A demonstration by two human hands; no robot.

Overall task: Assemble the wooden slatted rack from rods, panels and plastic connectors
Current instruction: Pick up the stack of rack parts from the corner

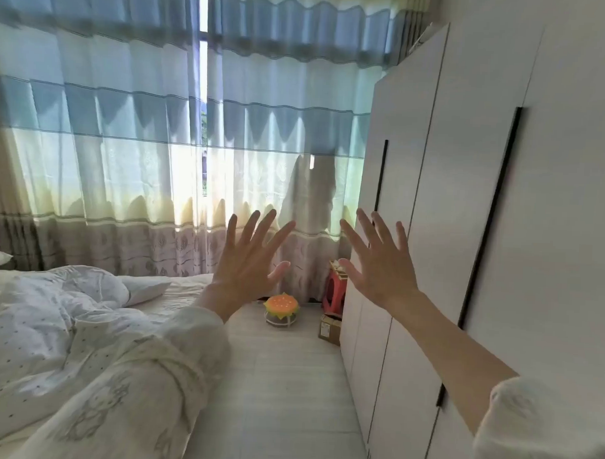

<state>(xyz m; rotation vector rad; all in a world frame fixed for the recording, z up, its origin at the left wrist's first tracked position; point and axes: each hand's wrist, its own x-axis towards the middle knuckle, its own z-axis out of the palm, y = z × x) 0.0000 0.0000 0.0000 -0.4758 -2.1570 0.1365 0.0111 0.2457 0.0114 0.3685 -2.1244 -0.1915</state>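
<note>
Both hands are raised in front of the person with fingers spread wide, holding nothing: the left hand (248, 261) before the curtain, the right hand (378, 266) beside the tall white wardrobe (466, 200). Below them, on the pale floor (282, 383), sits a burger-shaped orange toy (280, 309). Wooden rack pieces (339, 268) rest on a red stool (333, 295) against the wardrobe, above a small cardboard box (330, 330). A rumpled white bed (51, 323) lies left.

Wooden slatted pieces (339, 269) atop red stool (333, 295), far floor corner, beside wardrobe (432, 199).
</note>
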